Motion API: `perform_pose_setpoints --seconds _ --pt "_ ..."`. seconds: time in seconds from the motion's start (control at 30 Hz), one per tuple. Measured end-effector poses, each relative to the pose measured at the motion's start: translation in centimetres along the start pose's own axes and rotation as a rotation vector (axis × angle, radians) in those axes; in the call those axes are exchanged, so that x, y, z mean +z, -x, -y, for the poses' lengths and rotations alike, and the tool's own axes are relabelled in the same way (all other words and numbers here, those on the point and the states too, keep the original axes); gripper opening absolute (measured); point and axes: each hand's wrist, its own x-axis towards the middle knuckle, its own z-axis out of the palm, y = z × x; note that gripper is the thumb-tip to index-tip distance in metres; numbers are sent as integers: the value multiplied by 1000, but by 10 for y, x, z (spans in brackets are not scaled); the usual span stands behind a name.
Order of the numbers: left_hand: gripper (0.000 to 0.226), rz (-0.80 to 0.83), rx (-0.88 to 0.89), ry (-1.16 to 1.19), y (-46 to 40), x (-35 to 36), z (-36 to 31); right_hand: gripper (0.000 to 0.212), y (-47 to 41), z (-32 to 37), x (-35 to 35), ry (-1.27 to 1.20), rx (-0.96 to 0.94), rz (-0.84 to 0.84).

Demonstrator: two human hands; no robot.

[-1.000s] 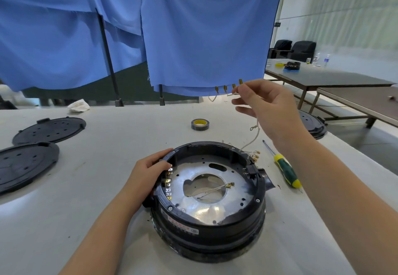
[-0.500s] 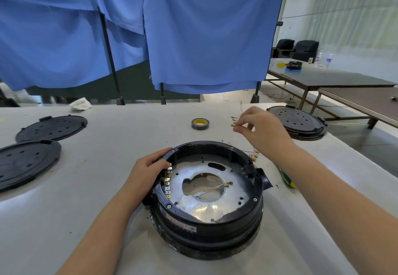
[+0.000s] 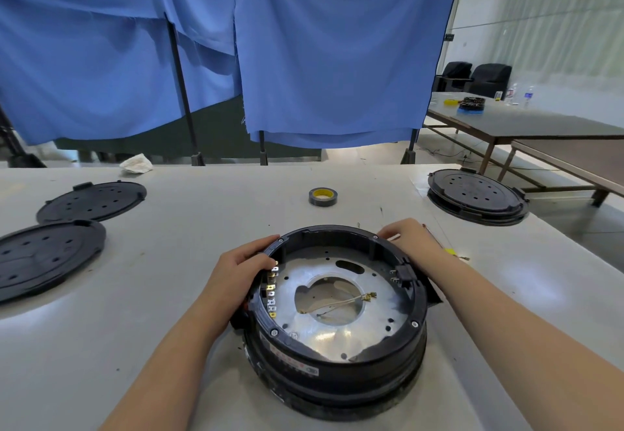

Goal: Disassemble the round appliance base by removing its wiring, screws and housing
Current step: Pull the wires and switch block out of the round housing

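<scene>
**Both hands on base rim**

Head view: round appliance base (image 3: 337,322) sits open side up on the grey table (image 3: 169,295), near its front edge. Left hand (image 3: 241,268) grips the left rim, fingers curled over the edge by the brass terminals (image 3: 271,292). Right hand (image 3: 410,241) rests curled on the far right rim. A thin wire (image 3: 341,304) crosses the central hole. Tape roll (image 3: 323,197) lies beyond; black covers (image 3: 91,201) lie well apart to the left.

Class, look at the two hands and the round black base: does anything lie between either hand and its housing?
Nothing visible does. The left hand already grips the housing rim at its left, and the right hand rests on the far right rim.
</scene>
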Motion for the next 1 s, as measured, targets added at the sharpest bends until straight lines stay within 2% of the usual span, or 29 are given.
perform_pose_setpoints --seconds 0.07,0.3,0.43,0.57,0.63,0.73,0.8,0.9,1.0 --pt "40 0 3 0 0 0 0 5 2 -3 0 -60 -24 -16" --pt "39 -13 19 -36 0 2 -1 21 23 11 -12 -229 0 -266" --pt "40 -22 43 -64 1 2 -1 22 54 27 -12 -29 -53 -350" --pt "40 -24 67 -76 2 2 -2 29 72 35 -2 263 -32 -308" --pt "39 -32 68 -101 2 2 -2 34 76 32 1 298 -24 -305" --pt "37 -67 106 -180 3 1 -4 23 77 24 5 156 -57 -340" --pt "39 -117 189 -335 5 1 -9 20 74 16 6 -4 -95 -362" --pt "35 -199 346 -529 12 8 -21 34 72 8 8 -322 -96 -340" --pt "27 -149 391 -506 23 32 -40 42 70 5 15 -523 -71 -302"
